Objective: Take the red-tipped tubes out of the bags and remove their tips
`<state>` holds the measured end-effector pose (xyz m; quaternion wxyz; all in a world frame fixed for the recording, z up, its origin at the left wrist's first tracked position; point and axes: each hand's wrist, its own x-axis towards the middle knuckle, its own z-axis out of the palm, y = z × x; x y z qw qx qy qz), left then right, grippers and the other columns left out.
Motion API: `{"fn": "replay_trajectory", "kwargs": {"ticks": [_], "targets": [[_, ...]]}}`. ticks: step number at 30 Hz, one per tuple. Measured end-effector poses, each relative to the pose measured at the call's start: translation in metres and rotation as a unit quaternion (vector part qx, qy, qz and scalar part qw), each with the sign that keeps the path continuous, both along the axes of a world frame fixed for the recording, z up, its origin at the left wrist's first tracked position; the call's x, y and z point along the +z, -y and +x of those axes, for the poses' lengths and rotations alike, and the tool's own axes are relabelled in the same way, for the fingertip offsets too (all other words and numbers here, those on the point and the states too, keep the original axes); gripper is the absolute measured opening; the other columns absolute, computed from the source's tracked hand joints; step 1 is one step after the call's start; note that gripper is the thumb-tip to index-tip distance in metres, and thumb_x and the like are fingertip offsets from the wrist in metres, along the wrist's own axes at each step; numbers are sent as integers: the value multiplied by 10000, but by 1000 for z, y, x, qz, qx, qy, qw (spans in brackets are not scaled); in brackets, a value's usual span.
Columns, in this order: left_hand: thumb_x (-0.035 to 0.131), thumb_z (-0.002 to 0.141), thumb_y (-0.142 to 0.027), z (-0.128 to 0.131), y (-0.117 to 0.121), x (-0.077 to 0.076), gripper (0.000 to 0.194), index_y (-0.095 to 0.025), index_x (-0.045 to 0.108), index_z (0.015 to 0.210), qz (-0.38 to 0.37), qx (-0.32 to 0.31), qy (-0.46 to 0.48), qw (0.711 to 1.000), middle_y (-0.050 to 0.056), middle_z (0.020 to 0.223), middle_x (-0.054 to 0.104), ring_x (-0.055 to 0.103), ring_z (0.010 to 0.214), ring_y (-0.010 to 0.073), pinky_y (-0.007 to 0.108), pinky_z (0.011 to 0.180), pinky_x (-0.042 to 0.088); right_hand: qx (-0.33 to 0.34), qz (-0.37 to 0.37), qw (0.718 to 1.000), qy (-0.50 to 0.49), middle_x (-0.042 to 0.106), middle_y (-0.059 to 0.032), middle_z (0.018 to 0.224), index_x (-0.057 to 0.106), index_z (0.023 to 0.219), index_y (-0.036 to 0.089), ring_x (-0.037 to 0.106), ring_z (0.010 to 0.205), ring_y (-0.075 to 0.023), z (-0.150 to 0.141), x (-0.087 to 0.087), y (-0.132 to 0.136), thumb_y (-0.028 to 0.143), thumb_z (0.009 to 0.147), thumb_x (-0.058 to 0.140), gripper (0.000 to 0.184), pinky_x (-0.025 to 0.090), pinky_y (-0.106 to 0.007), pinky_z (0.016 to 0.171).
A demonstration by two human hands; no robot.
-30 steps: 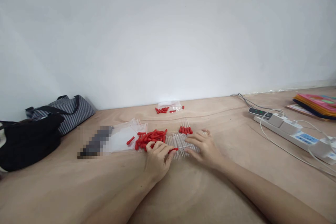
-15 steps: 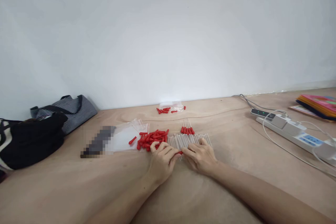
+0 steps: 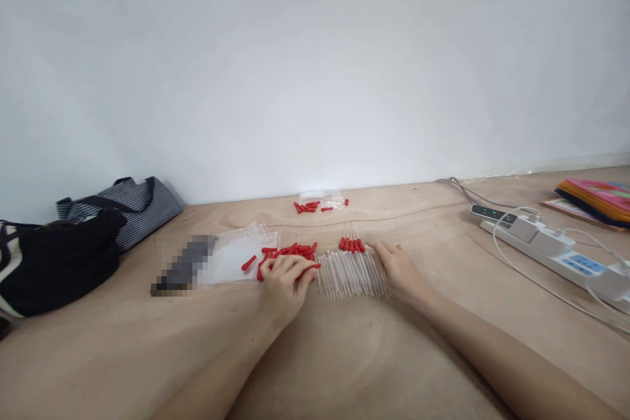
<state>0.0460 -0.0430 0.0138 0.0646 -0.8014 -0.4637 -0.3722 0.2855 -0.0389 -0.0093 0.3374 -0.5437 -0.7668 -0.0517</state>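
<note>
A small red rubber dropper bulb (image 3: 311,266) is pinched between the thumb and fingers of my left hand (image 3: 285,282). That hand rests at the near edge of a heap of red bulbs (image 3: 288,251), partly covering it. To its right lies a row of clear, thin glass tubes (image 3: 347,274), side by side on the table. My right hand (image 3: 401,272) lies along the right end of this row, fingers stretched forward and touching or close to the outermost tubes; its fingertips are partly hidden. Just beyond the row are several droppers (image 3: 352,245) with red bulbs on glass tubes.
Clear plastic bags (image 3: 233,256) lie left of the heap, beside a blurred dark object (image 3: 184,266). More red bulbs (image 3: 306,207) and a bag are near the wall. Black (image 3: 63,262) and striped bags (image 3: 132,210) stand left; a power strip (image 3: 556,252) with cables lies right.
My hands have moved apart. The left has shifted left toward the heap with a red bulb in its fingers; the right has moved right and forward, uncovering the glass tubes.
</note>
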Motion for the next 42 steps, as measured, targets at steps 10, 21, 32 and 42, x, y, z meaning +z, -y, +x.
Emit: {"fn": "replay_trajectory", "kwargs": {"ticks": [10,21,32,42], "targets": [[482,743,-404,-61,-29,32,232,-227,579,857,-162,272,6,948,6,731,664,594,759,217,372,734,283,-93,-167,971,-145,641,-45,754,574,968,143,582,687,-160,7,8,-20,208,735,492,255,389,-239,615],[386,779,-491,-71,-36,21,300,-219,506,739,-241,297,-36,923,13,728,673,610,785,240,385,762,290,-123,-224,960,-118,643,-19,658,580,981,159,588,682,-178,-4,-6,-28,228,701,533,292,327,-242,579],[354,818,-431,-64,-31,26,297,-213,534,726,-149,310,-45,938,26,781,671,577,821,244,378,748,259,-131,-256,947,-143,661,-29,752,613,755,184,595,692,-148,7,5,-51,238,712,510,124,352,-217,552],[436,794,-397,-42,-18,17,235,-217,568,720,-104,235,-66,964,-10,707,668,566,761,190,350,767,217,-184,-332,908,-179,539,-23,413,579,548,148,548,450,-145,-22,16,-108,116,557,608,43,347,-218,429]]}}
